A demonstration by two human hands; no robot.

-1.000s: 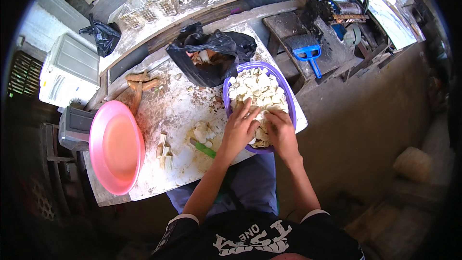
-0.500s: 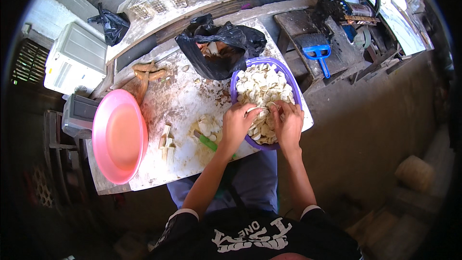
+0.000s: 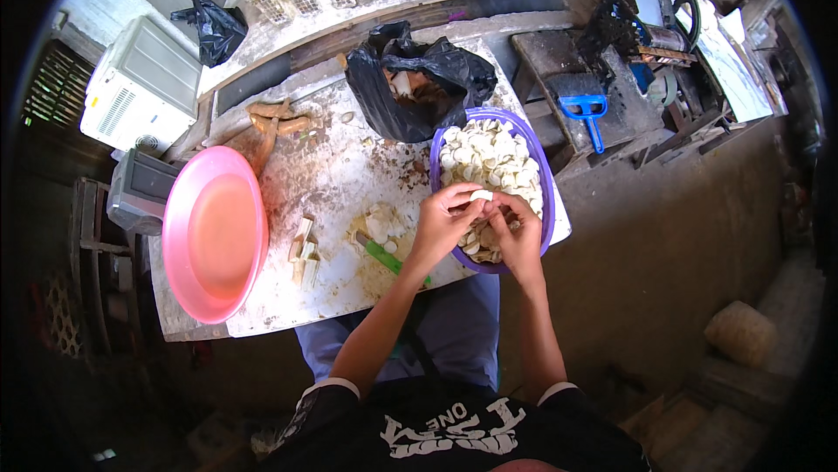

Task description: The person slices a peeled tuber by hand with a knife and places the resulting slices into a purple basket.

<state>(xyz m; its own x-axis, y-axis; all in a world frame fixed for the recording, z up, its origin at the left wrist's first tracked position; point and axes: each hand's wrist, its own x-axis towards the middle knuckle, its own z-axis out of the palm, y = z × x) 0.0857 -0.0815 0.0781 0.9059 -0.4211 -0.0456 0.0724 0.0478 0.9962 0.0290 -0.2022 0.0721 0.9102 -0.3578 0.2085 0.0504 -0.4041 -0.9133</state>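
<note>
A purple basin full of thin, pale, round root slices stands at the table's right edge. Over its near half, my left hand and my right hand meet, fingers closed in a pinch. Between their fingertips is one pale slice, which both hands seem to grip. Left of my left wrist lies a green-handled knife. Beside its blade is a small heap of pale slices and scraps.
Behind the basin is an open black plastic bag with brownish peelings inside. A pink basin of cloudy liquid stands on the left. Pale sticks and brown peel strips lie on the table. A blue-handled dustpan is at right.
My hands have lifted a little from the slices and come together, with a slice now showing between the fingertips. The view has shifted slightly.
</note>
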